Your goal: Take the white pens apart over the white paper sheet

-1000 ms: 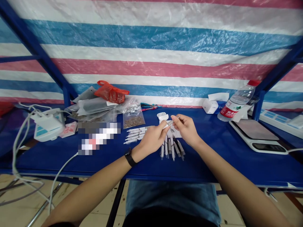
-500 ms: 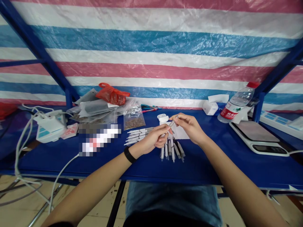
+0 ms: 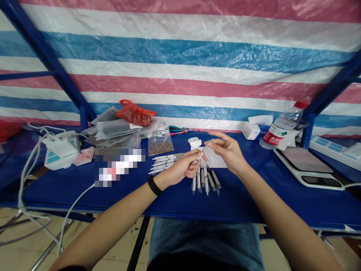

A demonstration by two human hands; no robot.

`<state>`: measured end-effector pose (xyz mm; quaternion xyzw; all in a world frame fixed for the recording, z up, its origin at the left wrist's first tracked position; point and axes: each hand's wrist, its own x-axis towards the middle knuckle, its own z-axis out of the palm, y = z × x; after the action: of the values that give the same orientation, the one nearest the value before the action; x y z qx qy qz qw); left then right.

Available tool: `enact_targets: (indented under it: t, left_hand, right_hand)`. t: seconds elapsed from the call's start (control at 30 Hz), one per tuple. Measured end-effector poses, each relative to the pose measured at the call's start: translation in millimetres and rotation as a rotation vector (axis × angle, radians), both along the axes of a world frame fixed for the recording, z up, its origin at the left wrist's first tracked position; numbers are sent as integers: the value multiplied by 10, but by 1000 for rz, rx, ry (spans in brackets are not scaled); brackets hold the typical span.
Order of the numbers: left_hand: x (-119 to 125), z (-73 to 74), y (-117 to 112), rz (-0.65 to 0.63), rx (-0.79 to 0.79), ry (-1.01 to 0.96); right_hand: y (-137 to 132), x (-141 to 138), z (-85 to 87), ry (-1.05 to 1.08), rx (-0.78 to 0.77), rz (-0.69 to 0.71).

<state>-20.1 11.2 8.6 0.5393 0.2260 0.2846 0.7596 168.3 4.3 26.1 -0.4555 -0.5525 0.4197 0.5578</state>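
Nothing reads clearly: the red label point(image 3: 271, 137) on the plastic water bottle point(image 3: 285, 123) carries white characters too small to make out.

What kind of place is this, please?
Probably a small makeshift workshop for handwork: a blue metal-framed workbench under striped tarpaulin, with a digital scale and rows of white pens.

tarp point(image 3: 180, 56): pink, white, blue stripes | tabletop point(image 3: 242, 203): deep blue | carrier bag point(image 3: 135, 114): red | pen point(image 3: 202, 152): white, silver-tipped
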Motion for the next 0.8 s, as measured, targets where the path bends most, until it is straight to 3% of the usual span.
enact_targets:
  t: [0.13,0.33,0.5,0.7,0.8]
  left_hand:
    - [-2,1,-7,-17,-1,0]
    - [-1,-5,-2,-60,24,-18]
    - [-1,3,-3,-45,14,-18]
    - [-17,-15,10,-58,25,-28]
    - [-19,-12,8,-59,28,-28]
  right_hand:
    - [-21,-8,28,88,-4,75]
    - [9,-21,-16,87,1,4]
    - [-7,-1,16,149,-18,103]
    - [8,-18,-13,119,-21,18]
    - [-5,-11,0,143,-40,98]
